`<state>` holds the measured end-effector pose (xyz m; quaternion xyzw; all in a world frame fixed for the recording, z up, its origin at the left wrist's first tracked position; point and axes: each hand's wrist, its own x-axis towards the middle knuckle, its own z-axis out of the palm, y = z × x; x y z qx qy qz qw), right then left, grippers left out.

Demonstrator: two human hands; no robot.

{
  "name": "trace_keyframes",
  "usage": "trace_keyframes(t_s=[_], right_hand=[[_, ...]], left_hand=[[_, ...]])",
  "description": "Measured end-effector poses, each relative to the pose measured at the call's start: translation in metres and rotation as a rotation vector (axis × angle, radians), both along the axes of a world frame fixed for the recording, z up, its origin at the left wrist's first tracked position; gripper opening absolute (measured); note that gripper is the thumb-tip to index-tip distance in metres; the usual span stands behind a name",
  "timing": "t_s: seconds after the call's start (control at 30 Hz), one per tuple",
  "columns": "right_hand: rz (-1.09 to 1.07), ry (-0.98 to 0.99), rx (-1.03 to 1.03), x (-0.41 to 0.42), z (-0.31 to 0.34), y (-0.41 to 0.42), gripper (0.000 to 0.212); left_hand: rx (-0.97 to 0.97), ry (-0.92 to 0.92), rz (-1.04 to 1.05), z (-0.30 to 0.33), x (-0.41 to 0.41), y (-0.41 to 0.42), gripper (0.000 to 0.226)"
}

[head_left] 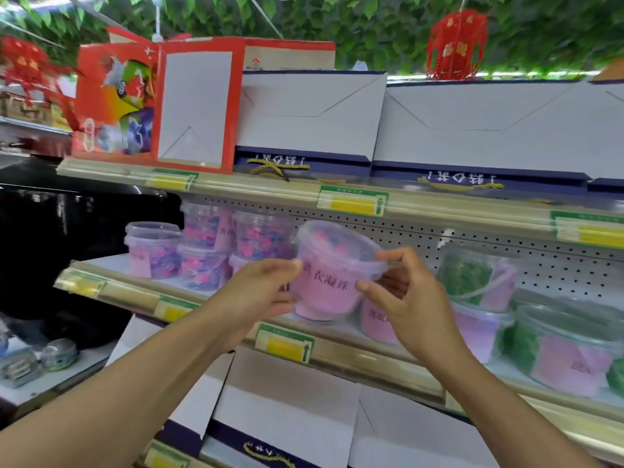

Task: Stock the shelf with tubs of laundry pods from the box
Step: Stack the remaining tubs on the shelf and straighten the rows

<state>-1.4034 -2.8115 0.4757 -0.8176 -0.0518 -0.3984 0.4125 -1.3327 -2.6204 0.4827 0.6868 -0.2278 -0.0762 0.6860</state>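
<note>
Mid-frame, a pink-labelled tub [332, 271] is gripped by left hand [260, 292] and right hand [401, 298], seemingly just above the shelf [354, 352].

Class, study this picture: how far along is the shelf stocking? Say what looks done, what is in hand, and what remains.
Done: stacked tubs already stand at the left of the shelf. In hand: the left hand and right hand hold a pink tub in front of the shelf. Left: setting it down; the box is out of view, so the remaining count is unknown.
</note>
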Motion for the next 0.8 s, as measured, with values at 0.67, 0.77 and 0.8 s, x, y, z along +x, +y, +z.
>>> trace_keyframes(t_s=[0.67, 0.77, 0.8], right_hand=[[-0.358, 0.214, -0.449, 0.082, -0.003, 0.026, 0.085], [-0.383, 0.240, -0.474, 0.080, -0.007, 0.024, 0.085], [-0.382, 0.221, -0.469, 0.076, -0.009, 0.023, 0.081]], left_hand=[[0.676, -0.616, 0.133, -0.018, 0.102, -0.024, 0.084], [0.753, -0.616, 0.117, -0.018, 0.102, -0.024, 0.081], [0.746, -0.614, 0.115, -0.020, 0.100, -0.022, 0.079]])
